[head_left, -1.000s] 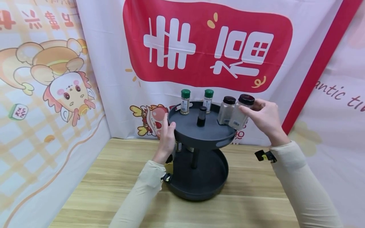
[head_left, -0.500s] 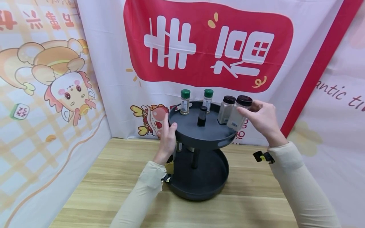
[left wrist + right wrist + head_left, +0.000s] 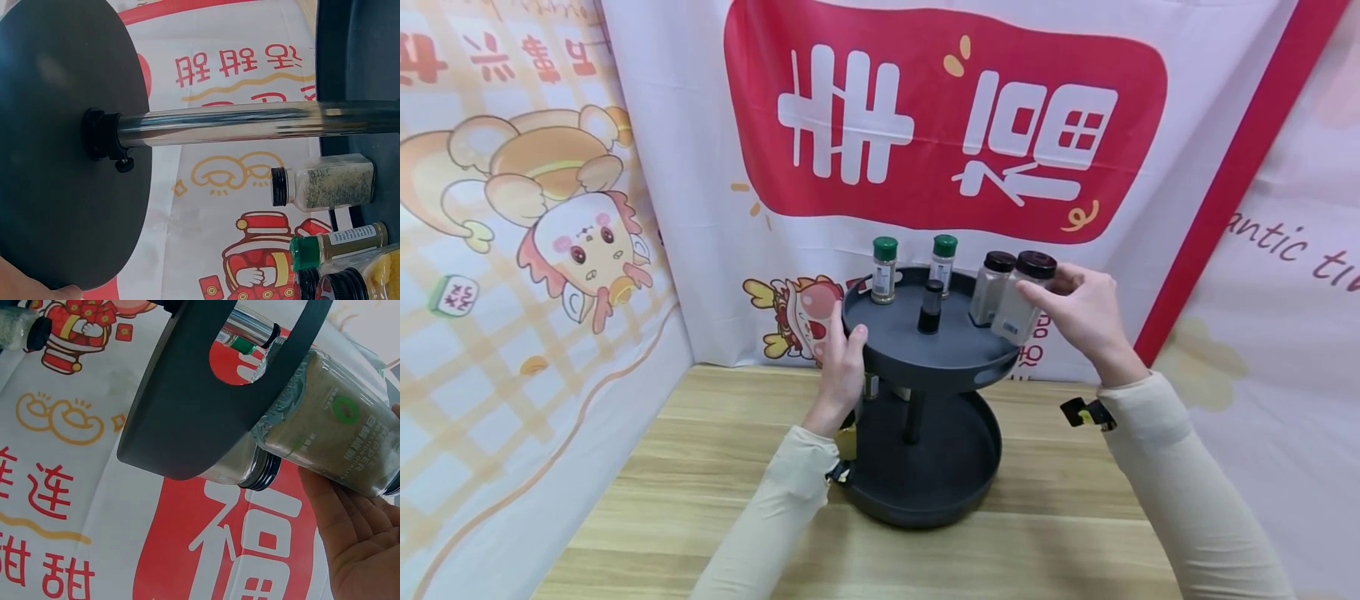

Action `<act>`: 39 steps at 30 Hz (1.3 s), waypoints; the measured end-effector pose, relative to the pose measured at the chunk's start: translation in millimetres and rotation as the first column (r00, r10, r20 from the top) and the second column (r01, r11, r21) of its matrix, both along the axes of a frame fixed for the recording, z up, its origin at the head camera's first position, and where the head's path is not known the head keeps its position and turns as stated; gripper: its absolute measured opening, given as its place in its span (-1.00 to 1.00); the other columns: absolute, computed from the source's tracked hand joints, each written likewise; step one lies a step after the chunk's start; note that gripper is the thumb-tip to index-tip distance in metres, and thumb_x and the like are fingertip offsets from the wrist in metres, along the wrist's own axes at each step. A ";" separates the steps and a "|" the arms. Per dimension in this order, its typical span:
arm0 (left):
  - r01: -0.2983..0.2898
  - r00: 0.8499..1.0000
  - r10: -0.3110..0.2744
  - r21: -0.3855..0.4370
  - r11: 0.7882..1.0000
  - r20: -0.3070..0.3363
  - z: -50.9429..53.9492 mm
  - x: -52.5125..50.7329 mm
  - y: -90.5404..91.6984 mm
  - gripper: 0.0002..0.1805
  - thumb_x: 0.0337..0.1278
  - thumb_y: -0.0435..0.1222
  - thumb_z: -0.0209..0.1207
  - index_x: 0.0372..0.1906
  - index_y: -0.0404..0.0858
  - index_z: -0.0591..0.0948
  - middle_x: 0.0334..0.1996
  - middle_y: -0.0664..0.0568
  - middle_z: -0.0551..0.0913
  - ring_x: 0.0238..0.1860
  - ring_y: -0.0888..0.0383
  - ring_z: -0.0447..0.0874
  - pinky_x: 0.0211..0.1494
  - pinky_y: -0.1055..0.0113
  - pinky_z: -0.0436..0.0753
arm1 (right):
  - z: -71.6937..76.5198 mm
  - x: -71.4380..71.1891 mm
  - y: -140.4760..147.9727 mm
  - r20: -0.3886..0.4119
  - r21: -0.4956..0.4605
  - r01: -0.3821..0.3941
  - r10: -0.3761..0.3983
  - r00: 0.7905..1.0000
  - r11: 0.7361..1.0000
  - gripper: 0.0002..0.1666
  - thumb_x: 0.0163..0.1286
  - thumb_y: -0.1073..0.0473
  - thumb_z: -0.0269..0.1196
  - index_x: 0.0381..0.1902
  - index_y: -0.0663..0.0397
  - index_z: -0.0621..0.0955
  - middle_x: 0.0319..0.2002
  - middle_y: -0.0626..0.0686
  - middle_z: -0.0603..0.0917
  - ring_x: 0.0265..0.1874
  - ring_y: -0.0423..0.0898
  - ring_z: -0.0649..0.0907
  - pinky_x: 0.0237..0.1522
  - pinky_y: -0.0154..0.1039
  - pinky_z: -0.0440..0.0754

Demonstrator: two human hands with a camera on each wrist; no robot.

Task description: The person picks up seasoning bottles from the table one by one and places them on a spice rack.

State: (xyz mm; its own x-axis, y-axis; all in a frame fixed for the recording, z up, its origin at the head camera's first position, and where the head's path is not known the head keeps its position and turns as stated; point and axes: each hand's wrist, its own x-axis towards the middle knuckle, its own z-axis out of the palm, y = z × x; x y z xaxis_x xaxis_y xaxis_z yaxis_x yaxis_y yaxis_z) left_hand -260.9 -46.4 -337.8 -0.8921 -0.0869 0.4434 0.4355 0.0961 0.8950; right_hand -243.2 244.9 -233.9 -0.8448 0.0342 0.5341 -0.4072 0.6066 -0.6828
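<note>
A clear square spice jar [image 3: 1016, 312] with a black lid is pinched in my right hand [image 3: 1086, 315]. It tilts over the right rim of the dark two-tier turntable rack's upper tray [image 3: 917, 354], beside a similar jar [image 3: 989, 292]. Brown powder and a green label mark show on the held spice jar [image 3: 347, 425] in the right wrist view. My left hand [image 3: 841, 367] rests against the upper tray's left outer wall, thumb and forefinger fairly straight; its other fingers are hidden. Two green-capped spice bottles [image 3: 883, 275] and a small black-capped bottle [image 3: 930, 308] stand on this tray.
Several jars and bottles, including a jar of speckled seasoning [image 3: 337, 182] and a green-capped bottle [image 3: 344, 245], sit on the lower tray [image 3: 925, 508]. A metal post [image 3: 219, 125] joins the tiers. The rack stands on a wooden table [image 3: 715, 467] before a printed cloth backdrop [image 3: 692, 275].
My right hand has shifted slightly left and a little down with the tilted spice jar, closer to the jar beside it. The left hand has stayed at the upper tray.
</note>
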 end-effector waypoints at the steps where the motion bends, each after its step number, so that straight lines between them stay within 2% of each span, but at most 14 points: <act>1: -0.003 1.000 0.003 -0.006 1.000 -0.002 0.1 0.3 0.1 -0.30 0.38 -0.18 -0.17 0.51 -0.19 -0.13 0.49 0.01 -0.14 0.44 0.17 -0.16 0.44 0.14 -0.07 | -0.1 -0.1 -0.4 -0.003 -0.001 -0.002 0.002 1.000 1.000 -0.42 0.17 -0.21 0.31 -0.02 0.09 0.65 -0.21 0.09 0.69 -0.31 -0.08 0.61 -0.23 -0.24 0.55; 13: -0.007 1.000 0.007 -0.010 1.000 -0.002 1.9 2.3 0.7 -0.29 0.39 -0.17 -0.15 0.51 -0.19 -0.13 0.49 0.01 -0.13 0.44 0.17 -0.15 0.43 0.13 -0.05 | -1.0 1.5 -6.2 -0.032 0.005 -0.006 0.006 0.999 1.000 -0.40 0.15 -0.20 0.33 -0.01 0.09 0.64 -0.21 0.07 0.70 -0.32 -0.09 0.63 -0.22 -0.26 0.57; 19: -0.009 1.000 0.009 -0.025 1.000 0.000 -0.8 3.5 0.4 -0.29 0.39 -0.15 -0.15 0.51 -0.17 -0.14 0.49 0.04 -0.15 0.44 0.19 -0.16 0.43 0.12 -0.06 | -2.5 1.8 -8.1 -0.034 0.010 -0.015 0.015 0.999 1.000 -0.42 0.16 -0.19 0.33 -0.02 0.09 0.64 -0.24 0.07 0.69 -0.34 -0.07 0.62 -0.24 -0.28 0.57; 26: -0.020 1.000 0.020 -0.034 0.999 0.003 -1.0 5.1 0.0 -0.28 0.38 -0.12 -0.14 0.51 -0.18 -0.13 0.49 0.03 -0.15 0.44 0.17 -0.16 0.43 0.11 -0.05 | -6.2 0.3 -11.0 0.001 0.023 -0.007 0.007 1.000 1.000 -0.40 0.13 -0.26 0.32 -0.08 0.08 0.65 -0.28 0.06 0.69 -0.36 -0.05 0.60 -0.25 -0.21 0.57; 32: -0.032 0.999 0.032 -0.049 0.998 -0.008 -0.4 7.1 1.4 -0.26 0.37 -0.08 -0.15 0.51 -0.20 -0.12 0.49 0.01 -0.13 0.44 0.15 -0.15 0.43 0.10 -0.05 | -12.1 -1.4 -10.2 0.019 0.037 -0.024 0.023 1.000 0.999 -0.40 0.15 -0.22 0.32 -0.05 0.13 0.65 -0.24 0.11 0.69 -0.34 -0.03 0.61 -0.26 -0.20 0.56; 39: -0.048 0.999 0.048 -0.045 0.998 -0.012 -1.7 7.0 1.8 -0.28 0.37 -0.11 -0.14 0.50 -0.20 -0.11 0.49 0.00 -0.11 0.44 0.13 -0.12 0.43 0.10 -0.04 | -18.2 -3.5 -9.4 0.030 0.050 -0.026 0.025 0.999 0.998 -0.40 0.14 -0.23 0.33 -0.08 0.12 0.65 -0.27 0.08 0.69 -0.35 -0.03 0.61 -0.27 -0.18 0.55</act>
